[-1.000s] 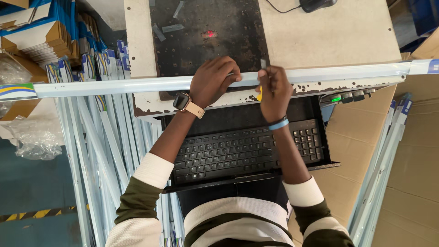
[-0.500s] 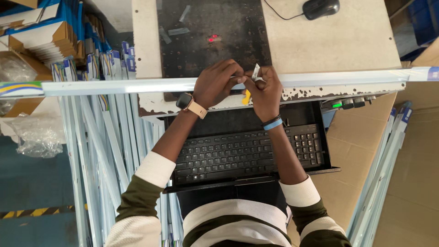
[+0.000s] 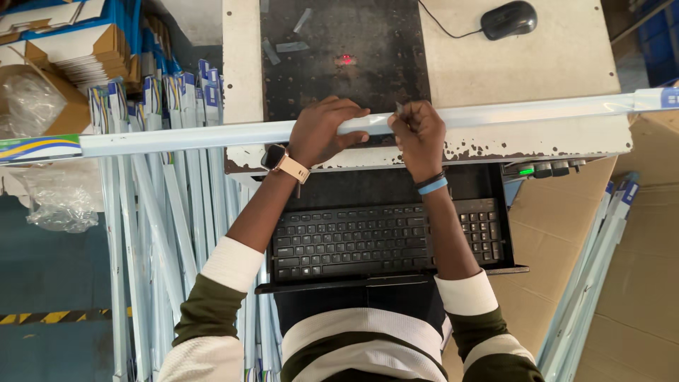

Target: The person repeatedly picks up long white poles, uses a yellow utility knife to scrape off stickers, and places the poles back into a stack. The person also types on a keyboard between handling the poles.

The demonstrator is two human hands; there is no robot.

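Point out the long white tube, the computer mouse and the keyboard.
long white tube (image 3: pixel 212 136), head view, bare stretch left of the hands.
computer mouse (image 3: pixel 508 19), head view, middle of its black body.
keyboard (image 3: pixel 382 239), head view, middle key rows.

Beyond the hands, the chipped pale worktable (image 3: pixel 566 60) carries a dark perforated plate (image 3: pixel 375 78) with scrap strips (image 3: pixel 291 47) and, far right, a black mouse (image 3: pixel 509 19).
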